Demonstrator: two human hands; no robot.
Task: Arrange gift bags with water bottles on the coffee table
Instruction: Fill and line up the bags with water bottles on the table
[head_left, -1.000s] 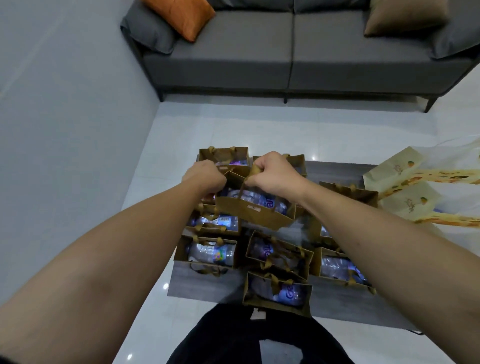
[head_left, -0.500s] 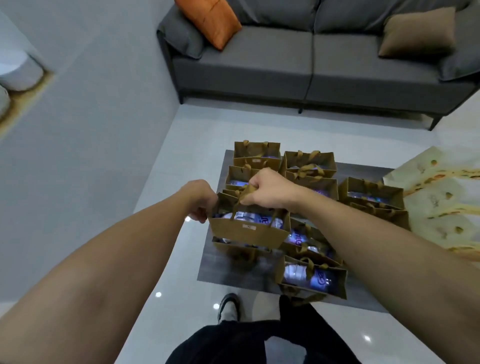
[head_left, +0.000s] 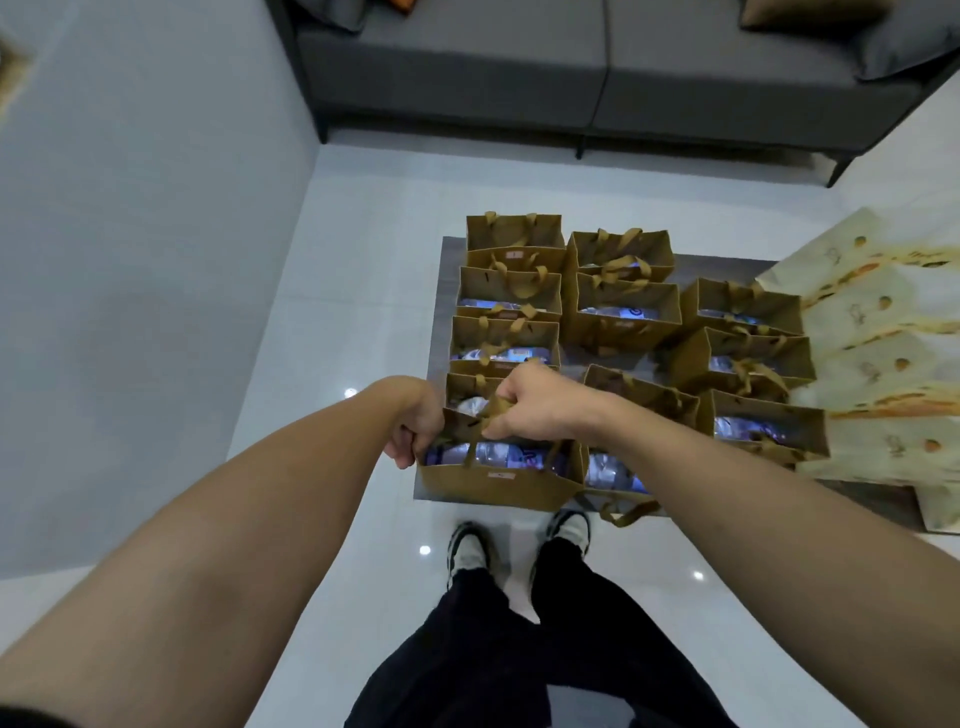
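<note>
carrying one gift bag (head_left: 498, 480) toward the viewer: a second ago it hung over the middle of the coffee table (head_left: 441, 332); now it sits at the lower-centre table edge, likely the front of the left column. right hand (head_left: 535, 410) pinches the ribbon handles; left hand (head_left: 418, 428) grips the bag's left rim, fingers curled. water bottle (head_left: 493, 456) lies inside. other bags (head_left: 621, 312) fill the rows behind, one just beside on the right. pale paper bags (head_left: 878, 353) crowd the right edge; sofa (head_left: 571, 67) along the top.
</note>
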